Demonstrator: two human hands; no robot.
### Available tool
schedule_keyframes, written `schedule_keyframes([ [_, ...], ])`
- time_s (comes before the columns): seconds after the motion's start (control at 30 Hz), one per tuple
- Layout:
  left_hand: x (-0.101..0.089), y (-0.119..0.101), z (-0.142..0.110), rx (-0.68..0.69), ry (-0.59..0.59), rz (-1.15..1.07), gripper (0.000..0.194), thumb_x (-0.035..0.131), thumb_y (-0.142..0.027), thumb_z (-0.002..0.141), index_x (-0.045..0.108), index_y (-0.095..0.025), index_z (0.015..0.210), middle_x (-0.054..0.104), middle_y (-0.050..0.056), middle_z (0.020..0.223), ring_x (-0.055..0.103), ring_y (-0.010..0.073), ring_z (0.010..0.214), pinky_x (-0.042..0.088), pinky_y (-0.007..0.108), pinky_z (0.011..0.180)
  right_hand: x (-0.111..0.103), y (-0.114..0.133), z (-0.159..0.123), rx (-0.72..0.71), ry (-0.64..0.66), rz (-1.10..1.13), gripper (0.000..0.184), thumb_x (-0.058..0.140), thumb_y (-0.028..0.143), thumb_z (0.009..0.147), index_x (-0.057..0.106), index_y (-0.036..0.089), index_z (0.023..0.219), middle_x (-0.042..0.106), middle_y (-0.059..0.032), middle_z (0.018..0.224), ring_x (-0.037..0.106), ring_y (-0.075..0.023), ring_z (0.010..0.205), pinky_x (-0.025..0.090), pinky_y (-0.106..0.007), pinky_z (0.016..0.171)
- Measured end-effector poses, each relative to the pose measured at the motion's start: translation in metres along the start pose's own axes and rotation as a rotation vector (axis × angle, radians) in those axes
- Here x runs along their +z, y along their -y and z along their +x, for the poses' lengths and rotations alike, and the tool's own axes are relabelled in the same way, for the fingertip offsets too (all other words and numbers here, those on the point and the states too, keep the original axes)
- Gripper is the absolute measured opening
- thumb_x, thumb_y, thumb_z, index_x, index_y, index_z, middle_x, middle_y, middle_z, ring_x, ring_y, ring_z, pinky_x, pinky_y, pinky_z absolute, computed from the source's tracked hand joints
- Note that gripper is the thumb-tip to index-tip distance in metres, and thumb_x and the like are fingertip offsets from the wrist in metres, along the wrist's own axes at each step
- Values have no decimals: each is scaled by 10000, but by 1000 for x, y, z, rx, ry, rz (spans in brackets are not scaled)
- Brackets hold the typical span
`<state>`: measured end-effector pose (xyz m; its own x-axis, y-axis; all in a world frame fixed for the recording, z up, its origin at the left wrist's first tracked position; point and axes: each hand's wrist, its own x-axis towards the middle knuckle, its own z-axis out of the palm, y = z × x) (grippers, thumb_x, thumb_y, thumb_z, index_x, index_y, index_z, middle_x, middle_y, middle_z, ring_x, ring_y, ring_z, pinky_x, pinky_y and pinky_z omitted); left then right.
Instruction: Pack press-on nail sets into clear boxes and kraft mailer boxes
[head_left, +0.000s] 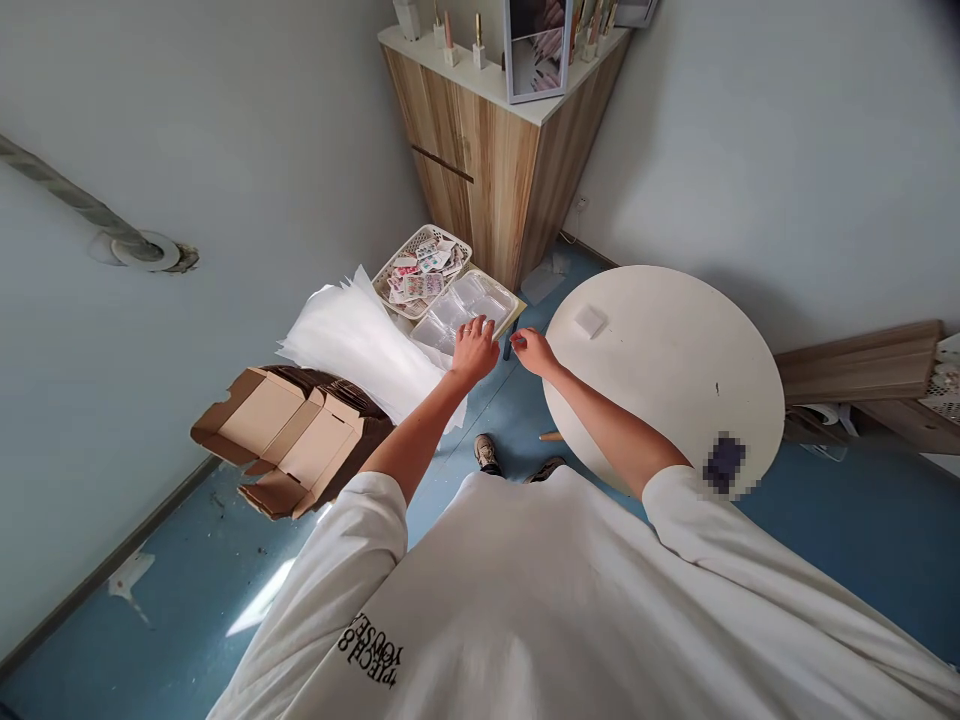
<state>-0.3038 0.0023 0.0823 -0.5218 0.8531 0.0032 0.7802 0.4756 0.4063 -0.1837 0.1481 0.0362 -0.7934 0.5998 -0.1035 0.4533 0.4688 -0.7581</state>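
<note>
My left hand (475, 347) reaches over the near edge of some clear plastic cases (466, 302), its fingers apart and bent downward. It looks close to or touching them; which of the two I cannot tell. The cases lie in a shallow tray. Just to the right, my right hand (532, 352) hovers between the tray and the round table, fingers curled together; anything inside them is too small or hidden to make out. Behind the cases, a white plastic basket (395, 262) holds many small printed packets (421, 285). A stack of thin white sheets (352, 335) spreads out left of my left hand.
Unfolded cardboard boxes (289, 440) are piled at the left. On the right stands a round white table (660, 350) bearing a small white square piece (590, 321) and a blurred dark object (724, 463). A wood-grain cabinet (480, 150) with bottles and a picture frame (537, 50) fills the corner.
</note>
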Motion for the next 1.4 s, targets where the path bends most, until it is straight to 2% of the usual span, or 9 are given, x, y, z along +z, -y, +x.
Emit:
schedule_keyframes([
  [0.17, -14, 43, 54, -83, 49, 7, 568, 475, -316, 1033, 461, -145, 1575, 438, 199, 1680, 416, 386, 1539, 350, 550, 1242, 19, 23, 52, 4, -44, 2, 222, 567, 195, 938, 716, 201, 1101, 720, -98, 1221, 688, -227, 949, 569, -425, 988],
  [0.37, -14, 69, 101, -121, 144, 73, 595, 536, -315, 1010, 446, -154, 1575, 301, 197, 1759, 281, 364, 1626, 271, 565, 1289, 39, 35, 86, 26, -72, -90, 375, 544, 218, 944, 698, 213, 1285, 676, -111, 1407, 594, -326, 1302, 487, -518, 1138],
  [0.53, -11, 76, 119, -147, 176, 110, 601, 585, -318, 988, 453, -148, 1549, 293, 219, 1751, 265, 364, 1629, 238, 566, 1301, 47, 42, 94, 86, -80, -167, 463, 548, 209, 952, 643, 213, 1405, 611, -116, 1526, 527, -357, 1398, 444, -573, 1178],
  [0.67, -9, 81, 123, -147, 185, 106, 582, 594, -305, 981, 453, -184, 1533, 459, 198, 1649, 364, 359, 1571, 292, 551, 1273, 48, 43, 95, 100, -68, -170, 470, 538, 204, 963, 630, 217, 1424, 591, -123, 1542, 516, -356, 1413, 450, -575, 1172],
  [0.8, -10, 79, 124, -101, 140, 32, 585, 642, -323, 949, 479, -178, 1492, 561, 208, 1529, 430, 401, 1507, 325, 574, 1245, 51, 41, 95, 96, -122, -107, 479, 557, 187, 948, 625, 229, 1420, 572, -121, 1550, 503, -351, 1439, 433, -572, 1202],
  [0.93, -13, 60, 128, -44, 75, -34, 585, 687, -352, 924, 504, -184, 1454, 577, 209, 1495, 442, 430, 1485, 303, 598, 1252, 46, 37, 94, 117, -196, -14, 543, 557, 203, 954, 556, 228, 1496, 548, -130, 1561, 498, -338, 1461, 427, -562, 1227],
  [1.1, -5, 10, 131, 52, 75, -41, 585, 727, -362, 909, 517, -208, 1432, 581, 186, 1484, 461, 424, 1469, 351, 564, 1228, 16, 15, 76, 127, -285, 60, 549, 540, 225, 979, 524, 224, 1528, 560, -133, 1526, 580, -273, 1364, 481, -452, 1200],
  [1.23, 20, -43, 126, 136, 132, -65, 576, 725, -354, 912, 518, -205, 1430, 562, 194, 1495, 480, 428, 1450, 392, 550, 1197, -21, -18, 41, 187, -337, 89, 528, 521, 270, 1006, 536, 225, 1532, 542, -145, 1539, 623, -259, 1272, 528, -420, 1142],
  [1.4, 66, -115, 105, 242, 232, -142, 551, 627, -251, 941, 490, -203, 1472, 553, 181, 1520, 506, 383, 1440, 437, 530, 1179, -67, -72, -25, 280, -445, 120, 537, 485, 194, 984, 571, 207, 1513, 554, -156, 1532, 615, -263, 1303, 524, -448, 1157],
])
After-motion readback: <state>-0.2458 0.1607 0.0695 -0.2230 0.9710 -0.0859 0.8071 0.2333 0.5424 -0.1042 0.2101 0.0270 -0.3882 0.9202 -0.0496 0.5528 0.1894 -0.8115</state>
